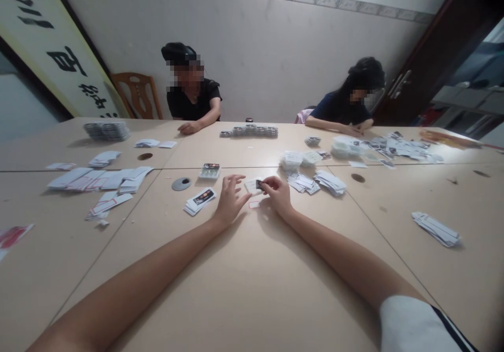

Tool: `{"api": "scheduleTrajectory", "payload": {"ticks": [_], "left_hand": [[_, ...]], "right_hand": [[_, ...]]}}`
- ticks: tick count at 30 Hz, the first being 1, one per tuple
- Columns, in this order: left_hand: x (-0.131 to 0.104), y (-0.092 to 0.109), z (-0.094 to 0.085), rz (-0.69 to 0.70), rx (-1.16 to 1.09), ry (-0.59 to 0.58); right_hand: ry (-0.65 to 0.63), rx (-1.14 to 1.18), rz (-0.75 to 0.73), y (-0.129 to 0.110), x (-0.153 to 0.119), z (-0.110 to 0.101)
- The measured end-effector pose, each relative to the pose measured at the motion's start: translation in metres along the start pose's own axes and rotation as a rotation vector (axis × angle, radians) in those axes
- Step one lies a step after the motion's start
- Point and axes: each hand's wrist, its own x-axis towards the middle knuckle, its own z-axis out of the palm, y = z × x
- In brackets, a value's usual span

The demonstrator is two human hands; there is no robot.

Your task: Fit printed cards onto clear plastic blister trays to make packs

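Observation:
My left hand (230,200) is open, its fingers spread and curved beside a small pale plastic case (251,186). Across from it, my right hand (277,192) pinches a small black-printed card (259,184) at the case's right end. Whether the card lies inside the case or above it is hard to make out. Just below, a white slip with a red outline (254,204) lies on the table. Left of my left hand are a stack of printed cards (200,201) and a clear case with a dark card on top (210,171).
Piles of white cards (301,182) and clear cases (292,160) stand right of my hands. More white cards (98,179) spread at the left, and a stack (435,229) lies far right. Two people sit opposite, behind a row of stacked cases (255,131).

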Motion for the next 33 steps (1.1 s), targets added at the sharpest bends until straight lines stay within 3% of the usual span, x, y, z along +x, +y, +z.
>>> {"api": "scheduleTrajectory", "payload": {"ticks": [7, 13, 17, 23, 29, 33], "left_hand": [[0.003, -0.009, 0.004, 0.029, 0.232, -0.278], [-0.004, 0.006, 0.002, 0.057, 0.36, -0.303], [-0.006, 0.015, 0.0, 0.059, 0.378, -0.245], [-0.003, 0.011, 0.002, -0.002, 0.271, -0.222], [0.003, 0.005, -0.006, -0.113, -0.005, -0.1], [0.0, 0.01, -0.002, -0.218, -0.26, -0.06]], "right_hand": [[0.278, 0.032, 0.076, 0.014, 0.012, -0.008], [0.318, 0.053, 0.071, 0.007, 0.008, -0.006], [0.287, 0.068, 0.072, 0.002, 0.007, -0.005], [0.175, 0.122, 0.053, -0.002, 0.004, -0.003], [0.045, 0.195, 0.066, -0.01, -0.002, 0.0], [-0.086, 0.236, 0.057, -0.017, -0.006, 0.001]]}}
